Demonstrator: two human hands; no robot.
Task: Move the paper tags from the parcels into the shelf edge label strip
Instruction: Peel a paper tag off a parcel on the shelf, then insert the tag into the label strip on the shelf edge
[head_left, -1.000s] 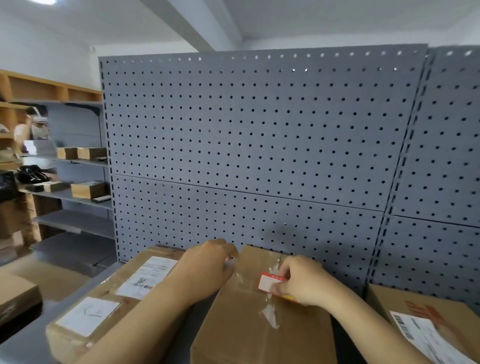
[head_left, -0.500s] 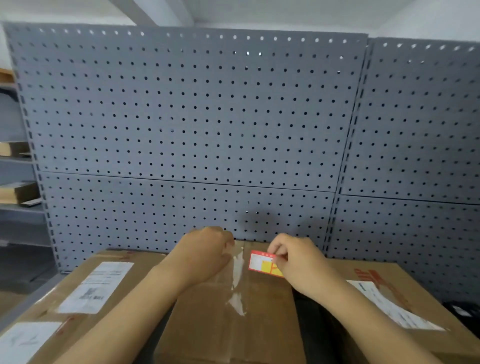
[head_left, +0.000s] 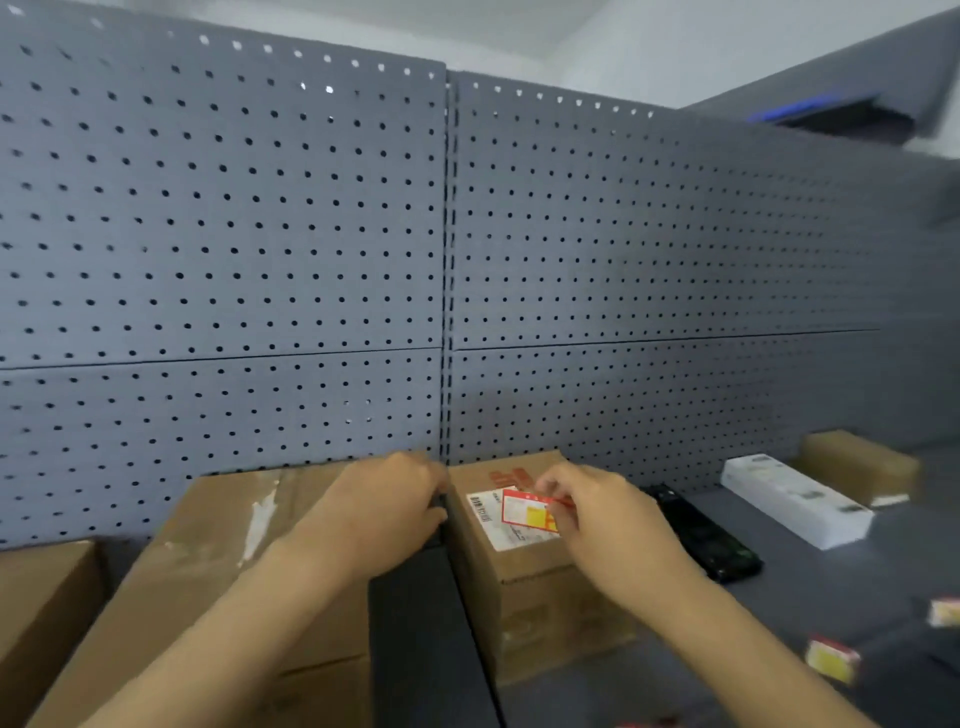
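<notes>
We are now pinching the small red and yellow paper tag (head_left: 530, 514) in our right hand (head_left: 597, 512), carrying it rightwards from the taped brown cardboard parcel (head_left: 234, 551), where our left hand (head_left: 387, 501) is resting curled, towards the strip.

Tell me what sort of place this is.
Probably a parcel depot or shop stockroom: grey pegboard shelving backs a shelf loaded with cardboard parcels bearing shipping labels, and the right hand holds a red and yellow paper tag.
</notes>
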